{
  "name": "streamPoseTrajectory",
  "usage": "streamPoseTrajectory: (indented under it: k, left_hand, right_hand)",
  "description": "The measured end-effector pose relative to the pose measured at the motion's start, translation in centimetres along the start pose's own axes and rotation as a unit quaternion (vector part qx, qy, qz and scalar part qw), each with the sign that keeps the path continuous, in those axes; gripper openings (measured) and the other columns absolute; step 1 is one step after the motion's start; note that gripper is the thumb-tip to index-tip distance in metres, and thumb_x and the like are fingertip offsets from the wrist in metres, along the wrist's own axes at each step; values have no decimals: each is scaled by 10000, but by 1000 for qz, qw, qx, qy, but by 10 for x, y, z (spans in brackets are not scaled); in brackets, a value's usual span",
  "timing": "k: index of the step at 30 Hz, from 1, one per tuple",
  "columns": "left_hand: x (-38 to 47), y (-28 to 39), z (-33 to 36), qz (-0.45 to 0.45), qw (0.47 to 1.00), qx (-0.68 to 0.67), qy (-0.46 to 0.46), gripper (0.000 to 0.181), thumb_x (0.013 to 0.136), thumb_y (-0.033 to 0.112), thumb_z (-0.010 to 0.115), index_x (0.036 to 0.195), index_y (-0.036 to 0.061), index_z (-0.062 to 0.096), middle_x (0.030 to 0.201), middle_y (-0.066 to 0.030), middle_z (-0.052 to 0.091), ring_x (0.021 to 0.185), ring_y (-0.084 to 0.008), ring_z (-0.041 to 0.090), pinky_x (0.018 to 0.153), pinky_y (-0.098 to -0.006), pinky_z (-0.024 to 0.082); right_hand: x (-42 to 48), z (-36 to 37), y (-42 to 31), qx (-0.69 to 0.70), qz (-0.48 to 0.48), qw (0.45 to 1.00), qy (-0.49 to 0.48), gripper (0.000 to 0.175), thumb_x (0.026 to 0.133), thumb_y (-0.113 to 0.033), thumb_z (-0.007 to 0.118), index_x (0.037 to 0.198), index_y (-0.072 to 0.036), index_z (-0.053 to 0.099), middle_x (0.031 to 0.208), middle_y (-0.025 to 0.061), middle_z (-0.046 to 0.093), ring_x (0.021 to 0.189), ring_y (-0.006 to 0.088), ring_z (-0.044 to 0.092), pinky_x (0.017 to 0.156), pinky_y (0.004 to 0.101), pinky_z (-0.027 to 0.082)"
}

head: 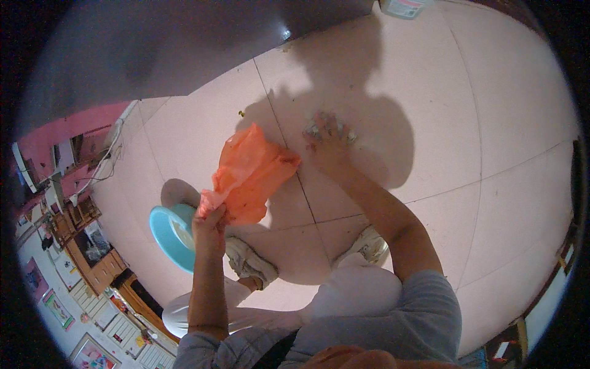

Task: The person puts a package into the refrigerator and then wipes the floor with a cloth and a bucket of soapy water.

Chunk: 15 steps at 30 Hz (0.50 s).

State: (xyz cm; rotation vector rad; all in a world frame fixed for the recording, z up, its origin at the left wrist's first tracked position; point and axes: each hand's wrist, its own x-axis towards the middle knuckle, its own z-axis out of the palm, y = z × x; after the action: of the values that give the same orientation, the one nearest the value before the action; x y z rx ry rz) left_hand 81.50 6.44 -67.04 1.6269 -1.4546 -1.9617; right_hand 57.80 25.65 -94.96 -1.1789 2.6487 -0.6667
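My left hand (209,226) pinches one end of a crumpled orange plastic bag (251,177), which spreads out above the tiled floor. Below that wrist, partly hidden by the forearm, stands a light-blue plastic basin (161,230) with something pale inside. My right hand (329,140) reaches down to the floor, its fingers spread over a wadded greyish-white cloth (314,127). Most of that wad is covered by the palm and fingers, so its exact material is hard to tell.
A dark panel-like surface (138,50) overhangs the floor (438,138) at top left. A clear plastic container (404,7) stands at the top edge. A white cable (103,157) runs along the pink wall. Wooden furniture (94,263) lines the left. My shoes (249,260) flank the work area.
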Motion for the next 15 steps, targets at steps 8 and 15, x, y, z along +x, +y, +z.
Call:
streamPoseTrajectory:
  k: [8, 15]
  left_hand:
    - [8, 21, 11, 3, 999, 46, 14, 299, 1009, 64, 703, 1307, 66, 694, 1190, -2, 709, 1040, -128, 690, 911, -300, 581]
    - [22, 33, 8, 34, 995, 77, -60, 337, 1009, 109, 753, 1331, 50, 671, 1197, -40, 730, 1031, -170, 721, 880, -336, 608]
  right_hand:
    - [-50, 13, 31, 15, -159, 984, -75, 429, 1081, -332, 637, 1496, -276, 732, 1746, 95, 484, 1632, 435, 389, 1287, 736, 298]
    - [-27, -13, 97, 19, -103, 994, 13, 445, 1034, -254, 662, 1470, -267, 748, 1689, 67, 544, 1577, 406, 450, 1253, 679, 362]
